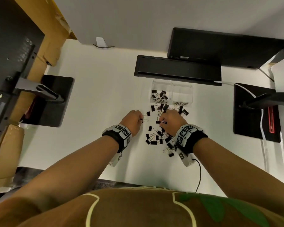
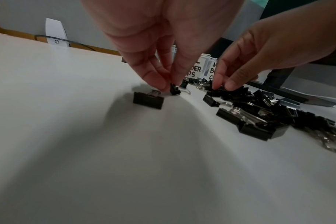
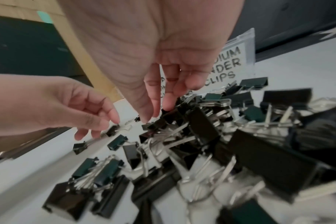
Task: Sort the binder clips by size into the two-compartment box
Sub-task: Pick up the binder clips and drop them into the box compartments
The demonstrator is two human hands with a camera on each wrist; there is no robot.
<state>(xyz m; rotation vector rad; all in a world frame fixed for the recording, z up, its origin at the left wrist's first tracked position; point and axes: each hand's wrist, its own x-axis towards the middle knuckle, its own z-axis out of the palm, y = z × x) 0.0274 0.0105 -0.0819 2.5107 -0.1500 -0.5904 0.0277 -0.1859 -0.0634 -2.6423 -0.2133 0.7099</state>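
L hand (image 2: 163, 45) pinches small black clip (image 2: 175, 90); R hand (image 3: 153, 60) fingertips pinch another in pile (image 3: 220, 136)

Head camera is looking steeply down from above at the white table (image 1: 92, 99), taking in both forearms. Left wrist camera is sitting low, close to the tabletop, facing along the fingers. Right wrist camera is looking down, very near the clip pile (image 3: 211, 136). All three are sharing the pile and the labelled box (image 1: 171, 94).
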